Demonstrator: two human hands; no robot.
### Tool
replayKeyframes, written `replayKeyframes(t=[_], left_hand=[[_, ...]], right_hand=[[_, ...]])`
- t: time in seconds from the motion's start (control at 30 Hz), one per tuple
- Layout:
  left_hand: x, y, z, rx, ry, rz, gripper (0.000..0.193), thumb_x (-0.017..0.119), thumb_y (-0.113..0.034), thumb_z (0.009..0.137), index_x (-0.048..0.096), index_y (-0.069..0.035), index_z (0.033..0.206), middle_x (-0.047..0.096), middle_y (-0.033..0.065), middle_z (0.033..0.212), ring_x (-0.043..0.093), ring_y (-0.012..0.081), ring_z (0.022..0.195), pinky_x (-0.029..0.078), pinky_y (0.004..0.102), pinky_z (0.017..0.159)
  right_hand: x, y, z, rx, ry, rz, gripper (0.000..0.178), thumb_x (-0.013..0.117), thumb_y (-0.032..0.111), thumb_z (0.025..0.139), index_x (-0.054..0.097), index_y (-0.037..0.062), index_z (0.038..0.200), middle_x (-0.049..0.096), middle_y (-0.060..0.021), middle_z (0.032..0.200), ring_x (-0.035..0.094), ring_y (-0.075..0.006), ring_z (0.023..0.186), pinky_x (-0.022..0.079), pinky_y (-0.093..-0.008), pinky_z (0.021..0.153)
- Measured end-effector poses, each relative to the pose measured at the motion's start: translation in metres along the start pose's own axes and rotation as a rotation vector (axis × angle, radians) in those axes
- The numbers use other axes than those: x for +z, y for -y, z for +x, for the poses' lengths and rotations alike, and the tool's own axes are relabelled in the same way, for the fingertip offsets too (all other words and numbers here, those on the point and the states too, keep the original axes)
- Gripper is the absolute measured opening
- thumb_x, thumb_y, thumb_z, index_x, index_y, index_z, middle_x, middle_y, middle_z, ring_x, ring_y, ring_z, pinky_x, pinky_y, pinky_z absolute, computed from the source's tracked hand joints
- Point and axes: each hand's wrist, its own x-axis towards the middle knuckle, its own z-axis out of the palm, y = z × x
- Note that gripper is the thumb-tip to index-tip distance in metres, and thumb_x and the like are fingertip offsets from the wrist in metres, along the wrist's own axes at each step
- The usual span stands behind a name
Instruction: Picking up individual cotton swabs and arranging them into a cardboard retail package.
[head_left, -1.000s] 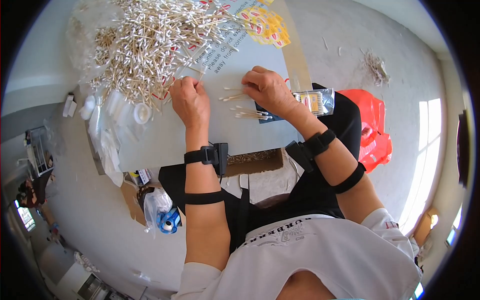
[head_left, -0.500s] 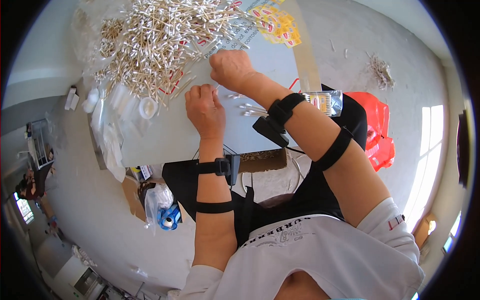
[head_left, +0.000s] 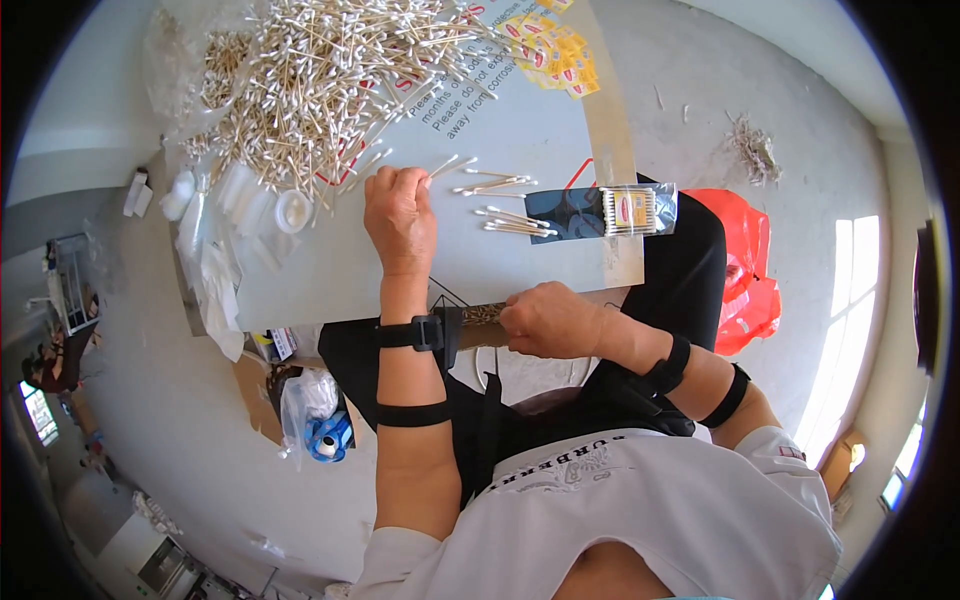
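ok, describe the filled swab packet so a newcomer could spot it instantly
Start at the grey table and follow its right edge. There lies a clear packet of cotton swabs, partly on a dark card. Unlike the loose swab heap, its swabs are bundled and sealed.

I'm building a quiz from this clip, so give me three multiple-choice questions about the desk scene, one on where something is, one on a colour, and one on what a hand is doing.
1. Where does the big heap of cotton swabs lie?
A. at the far left of the table
B. on the floor
C. in the person's lap

2. What colour is the plastic bag on the floor to the right?
A. blue
B. red
C. green

3. What is the left hand doing?
A. hanging off the table
B. resting open on the lap
C. pinching a swab on the table

Answers:
1 A, the heap spreads over the far left part of the tabletop.
2 B, the bag beside the table is bright red.
3 C, its fingertips close on a swab near the small laid-out bundles, while the right hand is at the near table edge.
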Motion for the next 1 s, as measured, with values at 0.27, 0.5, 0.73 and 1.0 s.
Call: replayKeyframes(t=[0.27, 0.5, 0.73, 1.0], left_hand=[[-0.015, 0.023, 0.017, -0.103, -0.123, 0.262, 0.018, 0.073, -0.002, 0.074, 0.065, -0.007, 0.089, 0.058, 0.0090, 0.091, 0.055, 0.0326, 0.094, 0.048, 0.0438, 0.078], [-0.011, 0.033, 0.022, -0.157, -0.050, 0.315, 0.013, 0.073, -0.007, 0.075, 0.066, -0.008, 0.084, 0.059, 0.0092, 0.090, 0.056, 0.0326, 0.092, 0.047, 0.0437, 0.078], [0.001, -0.002, 0.037, -0.105, 0.178, 0.139, 0.016, 0.075, -0.007, 0.073, 0.064, -0.005, 0.085, 0.059, 0.0094, 0.090, 0.056, 0.0322, 0.093, 0.048, 0.0436, 0.078], [0.007, -0.011, 0.008, -0.013, 0.011, -0.005, 0.018, 0.071, 0.004, 0.070, 0.064, -0.006, 0.084, 0.058, 0.0068, 0.087, 0.055, 0.0290, 0.087, 0.047, 0.0401, 0.075]], right_hand=[[0.002, 0.001, -0.011, 0.012, -0.078, 0.165, 0.013, 0.065, 0.017, 0.079, 0.062, 0.0047, 0.075, 0.064, -0.0131, 0.079, 0.065, -0.0350, 0.077, 0.052, -0.0451, 0.069], [-0.002, -0.005, -0.013, 0.024, -0.244, 0.174, 0.011, 0.068, 0.013, 0.080, 0.061, 0.0050, 0.076, 0.062, -0.0111, 0.078, 0.063, -0.0338, 0.073, 0.051, -0.0414, 0.066], [-0.007, -0.008, -0.010, 0.130, -0.525, 0.190, 0.017, 0.071, 0.008, 0.078, 0.061, 0.0031, 0.090, 0.061, -0.0119, 0.085, 0.064, -0.0319, 0.075, 0.051, -0.0394, 0.066], [-0.031, -0.040, 0.032, 0.105, -0.857, -0.290, 0.049, 0.070, 0.017, 0.080, 0.055, 0.0023, 0.125, 0.050, -0.0114, 0.133, 0.046, -0.0306, 0.124, 0.036, -0.0460, 0.103]])
